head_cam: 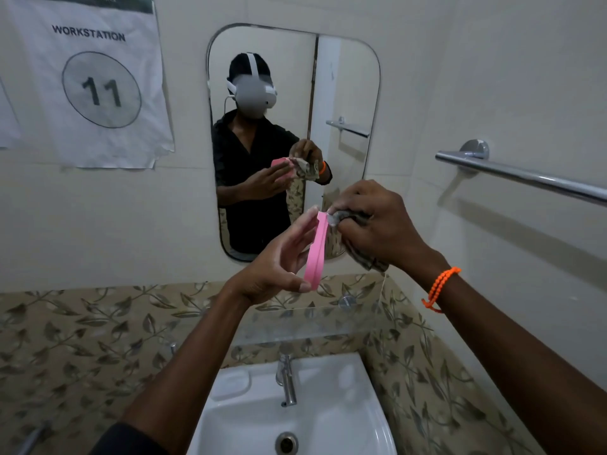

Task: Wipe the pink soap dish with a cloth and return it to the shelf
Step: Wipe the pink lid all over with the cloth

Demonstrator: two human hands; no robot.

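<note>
One smooth pink plastic dish (316,251) — flat, oblong, held on edge over the white basin (368,405) — is pinched by the left hand (279,264) between thumb and fingertips. The right hand (377,224) clenches one crumpled, leaf-patterned cloth (356,238) against the dish's upper end. One clear glass shelf (312,320) sits below.

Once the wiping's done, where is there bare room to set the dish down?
The glass shelf, between mirror and tap, looks bare along its length. The basin's soap recess, left of the tap, is free too. It is crowded mid-air, where left hand holds pink soap dish against right hand's cloth.
</note>
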